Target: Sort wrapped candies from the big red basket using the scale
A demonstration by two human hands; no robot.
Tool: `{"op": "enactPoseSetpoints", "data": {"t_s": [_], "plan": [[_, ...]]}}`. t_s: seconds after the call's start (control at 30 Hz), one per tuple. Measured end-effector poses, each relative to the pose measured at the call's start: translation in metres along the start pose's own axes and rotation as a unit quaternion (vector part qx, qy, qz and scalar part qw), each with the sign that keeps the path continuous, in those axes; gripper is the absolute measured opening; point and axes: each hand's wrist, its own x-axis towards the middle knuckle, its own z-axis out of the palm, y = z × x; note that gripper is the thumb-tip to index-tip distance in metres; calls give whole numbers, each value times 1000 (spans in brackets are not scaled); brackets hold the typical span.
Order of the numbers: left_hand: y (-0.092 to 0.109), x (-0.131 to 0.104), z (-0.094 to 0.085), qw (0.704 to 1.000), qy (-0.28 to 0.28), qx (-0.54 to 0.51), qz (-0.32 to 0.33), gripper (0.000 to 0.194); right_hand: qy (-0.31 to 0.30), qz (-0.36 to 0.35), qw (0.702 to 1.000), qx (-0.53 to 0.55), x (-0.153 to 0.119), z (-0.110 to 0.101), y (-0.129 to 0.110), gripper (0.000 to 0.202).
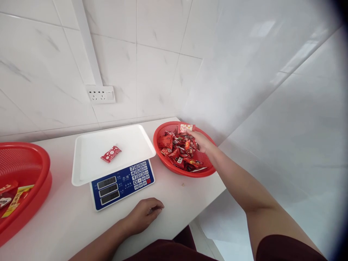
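Note:
My right hand (200, 140) is in the right red basket (174, 168), over a heap of red snack packets (181, 152). Its fingers are closed on a red and cream packet (186, 128) near the basket's back rim. My left hand (144, 216) rests on the white table in front of the scale, its fingers curled together with nothing in them. One red packet with pale dots (111, 154) lies on the white tray (89, 166) of the scale, whose blue panel (126, 181) has number keys and small displays.
Another red basket (43, 170) at the left edge holds red and yellow packets. A wall socket (101, 95) sits behind the scale. The tiled wall borders the white table (174, 203); a tiny crumb (183, 185) lies near the right basket.

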Motion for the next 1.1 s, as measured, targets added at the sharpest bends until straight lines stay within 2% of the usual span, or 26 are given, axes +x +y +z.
{"op": "enactPoseSetpoints", "data": {"t_s": [0.13, 0.23, 0.37, 0.5, 0.63, 0.77, 0.9, 1.1], "plan": [[9, 1, -2, 997, 29, -66, -31, 22, -30, -6, 998, 47, -20, 13, -14, 25], [29, 3, -11, 983, 66, -173, -20, 28, -57, -25, 995, 77, -42, 30, -24, 27], [70, 8, -37, 933, 126, -334, 44, 36, -108, -87, 988, 74, -77, 64, -30, 32], [106, 17, -62, 878, 171, -440, 82, 39, -155, -190, 969, 16, -108, 99, -26, 36], [118, 16, -74, 864, 206, -449, 97, 24, -152, -251, 956, 3, -124, 119, -19, 35], [121, 5, -76, 875, 220, -406, 142, 19, -118, -240, 962, 55, -132, 127, -14, 39], [127, -6, -75, 889, 246, -341, 183, 23, -93, -232, 964, 91, -140, 130, -14, 41], [133, -13, -75, 892, 258, -319, 188, 24, -88, -267, 957, 70, -152, 126, -21, 50]]}}
